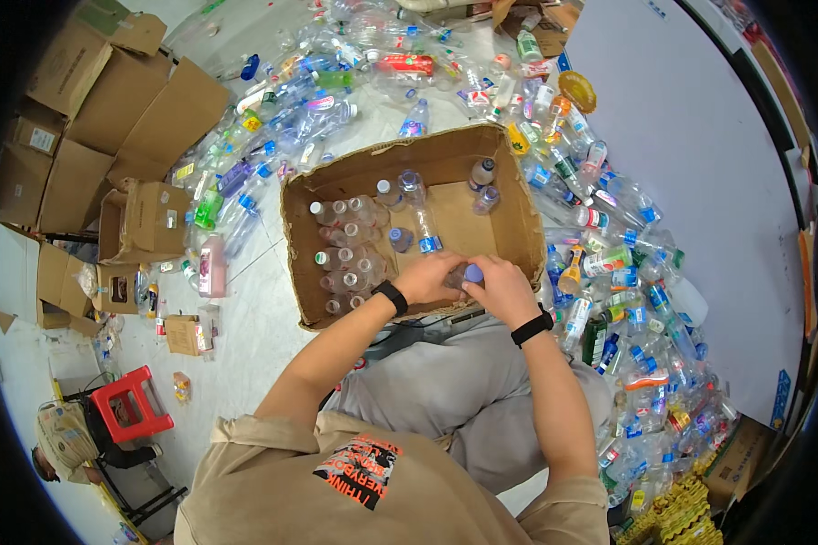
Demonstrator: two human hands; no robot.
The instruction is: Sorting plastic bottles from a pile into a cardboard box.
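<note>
Both of my hands meet at the near right corner of an open cardboard box (470,211). Between them is a small clear plastic bottle (454,276) with a purple-blue cap (474,273). My left hand (428,278) grips the bottle's body, while my right hand (503,285) has its fingers around the cap. Inside the box, several clear bottles (353,235) stand grouped at the left. A longer bottle (422,221) lies near the middle. Two small bottles, one dark-capped (482,174) and one pale-capped (486,199), are in the far right corner.
Loose plastic bottles (627,272) are heaped along the right, with more (293,102) beyond the box. Cardboard boxes (109,116) are stacked at the far left. A pink-filled jug (212,267) stands on the floor. Another person (68,436) is near a red stool (133,405).
</note>
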